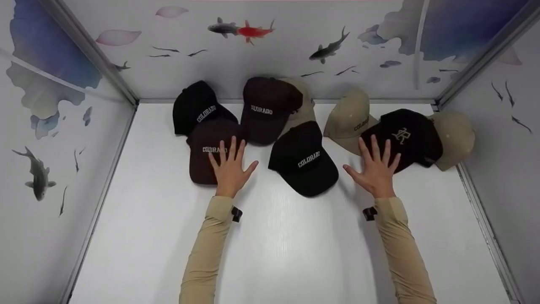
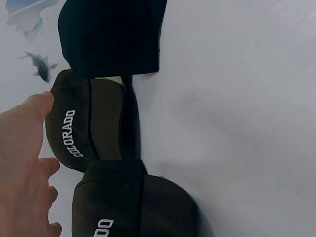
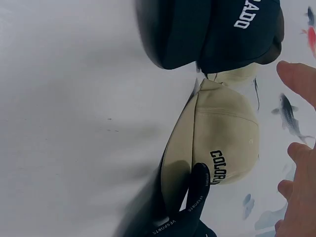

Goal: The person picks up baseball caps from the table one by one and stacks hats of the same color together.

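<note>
In the head view my left hand (image 1: 230, 173), fingers spread, overlaps a dark maroon cap (image 1: 202, 166) lettered COLORADO. My right hand (image 1: 376, 175), likewise spread and holding nothing, overlaps the edge of a black cap (image 1: 415, 133) with a monogram. Between the hands lies a black COLORADO cap (image 1: 303, 169), its brim toward me. Both wrist views show space between fingers and caps: the left hand (image 2: 22, 168) beside a dark COLORADO cap (image 2: 74, 128), the right hand (image 3: 302, 182) beside a beige cap (image 3: 224, 131).
Behind, another black cap (image 1: 194, 101) leans at left. A second maroon cap (image 1: 270, 93) overlaps a beige one (image 1: 307, 93) near the back wall (image 1: 261, 63). Two more beige caps (image 1: 348, 114) flank the monogrammed cap. Side walls enclose the white table (image 1: 287, 245).
</note>
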A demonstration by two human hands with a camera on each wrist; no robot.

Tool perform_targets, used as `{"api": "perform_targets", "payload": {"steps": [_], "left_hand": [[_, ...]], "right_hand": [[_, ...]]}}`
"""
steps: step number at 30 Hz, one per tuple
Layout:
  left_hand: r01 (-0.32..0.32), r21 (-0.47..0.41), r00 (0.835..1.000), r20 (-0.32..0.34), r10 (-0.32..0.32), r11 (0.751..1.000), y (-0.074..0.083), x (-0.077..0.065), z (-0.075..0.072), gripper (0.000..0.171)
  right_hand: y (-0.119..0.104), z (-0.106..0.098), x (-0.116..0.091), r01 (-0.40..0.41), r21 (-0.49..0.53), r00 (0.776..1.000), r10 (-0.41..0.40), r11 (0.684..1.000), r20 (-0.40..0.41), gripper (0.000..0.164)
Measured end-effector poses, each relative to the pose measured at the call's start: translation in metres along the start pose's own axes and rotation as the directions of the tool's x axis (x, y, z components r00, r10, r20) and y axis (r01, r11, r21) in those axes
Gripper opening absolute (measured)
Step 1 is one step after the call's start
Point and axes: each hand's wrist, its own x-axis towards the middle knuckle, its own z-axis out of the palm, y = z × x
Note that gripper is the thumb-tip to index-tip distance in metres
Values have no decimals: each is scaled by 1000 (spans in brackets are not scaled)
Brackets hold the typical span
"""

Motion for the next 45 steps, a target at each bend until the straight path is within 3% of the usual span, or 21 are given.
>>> {"api": "perform_targets", "payload": {"steps": [5, 11, 17, 21, 24, 28, 30, 32, 36, 41, 45], "left_hand": [[-13, -9, 1000, -5, 13, 1000, -1, 0, 2, 80], [-15, 31, 999, 31, 14, 999, -8, 10, -2, 80], [-10, 72, 999, 52, 6, 997, -24, 39, -21, 80], [-27, 90, 992, 124, 16, 996, -34, 66, -39, 82], [-53, 64, 971, 234, 36, 997, -41, 86, -51, 82], [-37, -1, 919, 393, 35, 999, -49, 104, -62, 83], [-17, -30, 899, 437, 28, 999, -53, 109, -62, 82], [-6, -42, 890, 454, 24, 999, -56, 111, -60, 83], [-25, -33, 902, 431, 37, 999, -60, 112, -53, 81], [-103, 58, 928, 365, 75, 993, -71, 111, -50, 75], [-176, 72, 927, 348, 141, 982, -75, 108, -58, 64]], "right_hand": [[-2, 4, -2, 4, -7, 1000, -4, 1000, -10, 90], [-5, 5, -9, 4, 106, 999, -9, 994, 43, 80], [-6, 7, -25, 45, 201, 998, -55, 979, 42, 59], [-7, 8, -37, 62, 227, 997, -73, 972, 39, 52], [-8, 8, -42, 68, 225, 996, -81, 972, 48, 51], [-11, 7, -47, 74, 228, 995, -88, 971, 56, 50], [-12, 8, -49, 74, 231, 994, -90, 970, 60, 50], [-12, 8, -49, 76, 229, 993, -94, 970, 68, 51], [-9, 11, -52, 78, 223, 992, -97, 972, 77, 51], [-10, 16, -55, 77, 240, 990, -102, 968, 93, 52], [-11, 18, -57, 74, 258, 988, -107, 963, 115, 53]]}}
